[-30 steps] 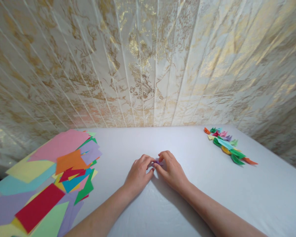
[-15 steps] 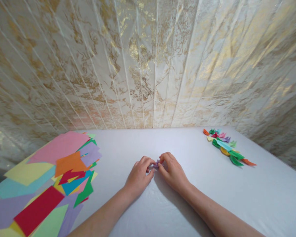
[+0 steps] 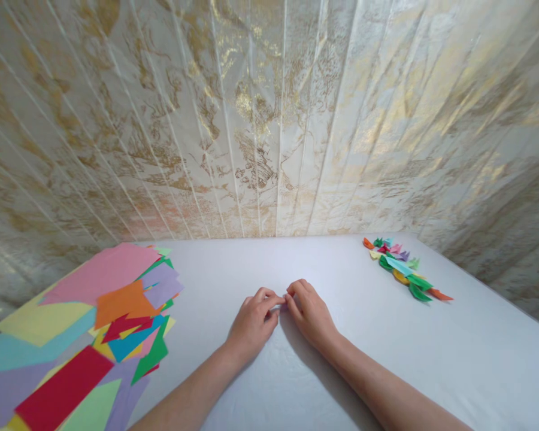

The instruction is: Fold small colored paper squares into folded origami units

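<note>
At the middle of the table, my left hand (image 3: 255,320) and my right hand (image 3: 309,312) meet at the fingertips. My right thumb and index finger pinch together on a small folded purple paper, which the fingers now almost wholly cover. From the left, my index finger reaches across to press at the same spot, with the thumb below and the other fingers curled. Both hands are closed and rest low over the white table (image 3: 233,263). How the paper is folded cannot be made out.
Loose coloured paper sheets, among them a pink sheet (image 3: 103,272), an orange sheet (image 3: 123,304) and a red sheet (image 3: 65,389), overlap at the left. Several small folded paper pieces (image 3: 399,266) lie in a group at the far right. A gold-patterned curtain (image 3: 260,167) hangs behind the table.
My left index finger has straightened and moved right against the right fingertips. The purple paper, visible before, is now covered by fingers. The view has shifted slightly.
</note>
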`<state>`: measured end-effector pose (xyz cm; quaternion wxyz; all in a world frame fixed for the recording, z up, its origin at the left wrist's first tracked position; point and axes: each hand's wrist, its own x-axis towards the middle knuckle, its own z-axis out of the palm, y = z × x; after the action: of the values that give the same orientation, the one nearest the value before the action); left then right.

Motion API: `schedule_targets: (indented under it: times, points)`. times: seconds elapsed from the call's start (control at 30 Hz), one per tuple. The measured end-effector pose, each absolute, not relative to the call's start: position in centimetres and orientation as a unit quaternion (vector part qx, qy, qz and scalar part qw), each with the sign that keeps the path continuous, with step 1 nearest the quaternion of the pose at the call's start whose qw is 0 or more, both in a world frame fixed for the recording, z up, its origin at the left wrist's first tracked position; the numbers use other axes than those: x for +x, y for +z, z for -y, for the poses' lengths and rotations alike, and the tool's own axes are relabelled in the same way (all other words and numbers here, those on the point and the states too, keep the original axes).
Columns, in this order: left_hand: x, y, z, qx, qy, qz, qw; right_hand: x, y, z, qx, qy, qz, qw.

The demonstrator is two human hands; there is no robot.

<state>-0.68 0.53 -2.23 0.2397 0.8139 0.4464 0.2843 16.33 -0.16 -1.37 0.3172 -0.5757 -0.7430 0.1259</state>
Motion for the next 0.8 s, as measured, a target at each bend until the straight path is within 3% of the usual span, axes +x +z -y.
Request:
schedule_targets:
  times: [0.2, 0.47, 0.6, 0.8]
  points:
    - [-1.0, -2.6, -1.1, 0.804, 0.303, -0.438, 0.266, 16.7, -1.6, 0.2, -0.588, 0.098, 0.738, 0.316]
    - [-1.1, -2.9, -1.9, 0.79, 0.327, -0.434, 0.283, 20.1, 1.6, 0.3, -0.605, 0.057, 0.714, 0.348]
    - [-1.2, -3.2, -2.0, 0.792, 0.324, -0.438, 0.278, 26.7, 3.4, -0.3, -0.627, -0.006, 0.695, 0.353]
    - [-1.3, -4.1, -2.4, 0.799, 0.324, -0.431, 0.267, 41.1, 5.8, -0.1, -0.799, -0.136, 0.52, 0.268]
